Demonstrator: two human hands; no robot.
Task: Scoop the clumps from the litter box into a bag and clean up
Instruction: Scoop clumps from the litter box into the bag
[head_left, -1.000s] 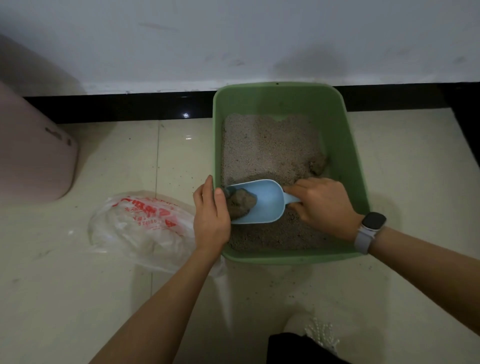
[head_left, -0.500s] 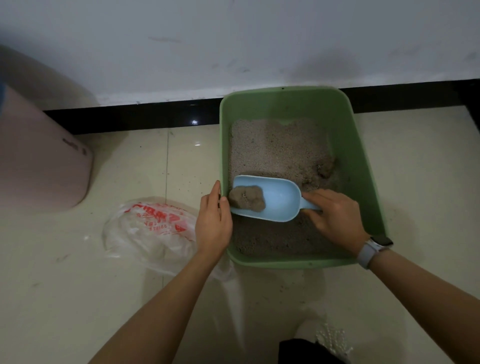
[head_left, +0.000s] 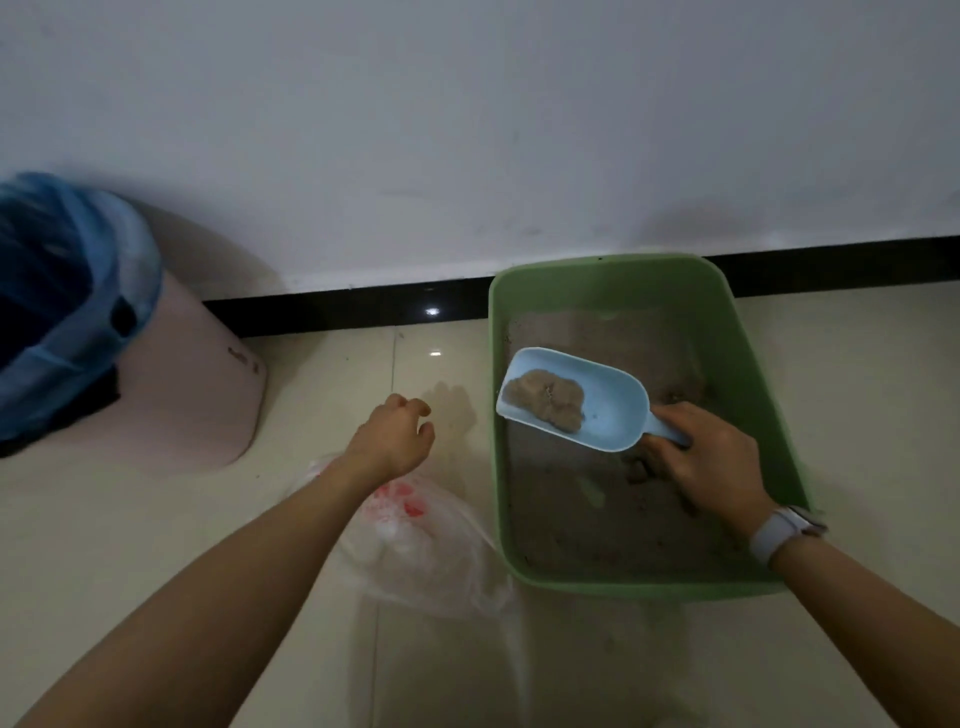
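At the far left stands a pink bin (head_left: 197, 395) lined with a blue bag (head_left: 67, 291), near the wall and well apart from our work; we judge it of no use to this step. Next comes our left hand (head_left: 392, 436), hovering above the tiled floor (head_left: 130, 545) with fingers loosely curled and nothing in them, just past the far edge of the clear plastic bag (head_left: 415, 540) with red print; the bag lies crumpled and flat on the floor, touching or nearly touching the near-left corner of the green litter box (head_left: 613, 270), and we cannot tell where its mouth is. Further right, the blue scoop (head_left: 597, 410) is held above the litter near the box's left wall, one brown clump (head_left: 548, 397) sitting toward its front lip; our right hand (head_left: 711, 462), a watch (head_left: 779, 530) on its wrist, is wrapped around the scoop's handle.

To do this step well, we think the left hand should first find the bag's mouth and hold it wide and lifted, close beside the box; only then should the scoop cross the rim, kept level so the clump does not slide off the lip; we would tip it slowly once the lip is well inside the bag, since loose grains could scatter on the floor otherwise.
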